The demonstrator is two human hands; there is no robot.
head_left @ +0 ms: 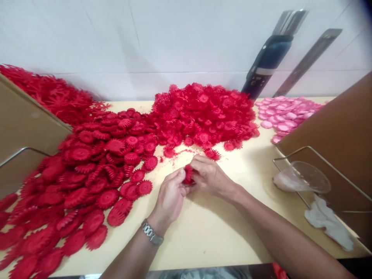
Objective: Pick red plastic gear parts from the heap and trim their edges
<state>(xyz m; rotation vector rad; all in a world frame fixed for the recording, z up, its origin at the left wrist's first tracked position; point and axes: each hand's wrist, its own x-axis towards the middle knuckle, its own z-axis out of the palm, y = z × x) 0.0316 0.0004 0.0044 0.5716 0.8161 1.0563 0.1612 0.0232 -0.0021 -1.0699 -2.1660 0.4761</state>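
Between my two hands, over the middle of the pale table [200, 240], is a small red fringed flower disc [188, 174]. My left hand [172, 192], with a metal-band watch at the wrist, is closed on its left edge. My right hand [210, 176] pinches the same disc from the right, its fingers curled and partly hiding it. Left of my hands spreads a large heap of red fringed discs [95, 170]. Beyond my fingertips rises a pile of red flower pieces with curled-up fringes [205, 116], and one loose red piece [212, 154] lies just past my right hand.
Pink discs [286, 114] lie at the back right, and red strip-like cutouts [52, 93] at the back left. A dark blue bottle [266, 62] and a metal ruler [309, 60] lean on the wall. On the right are a clear plastic cup [305, 178] and crumpled tissue [327, 223].
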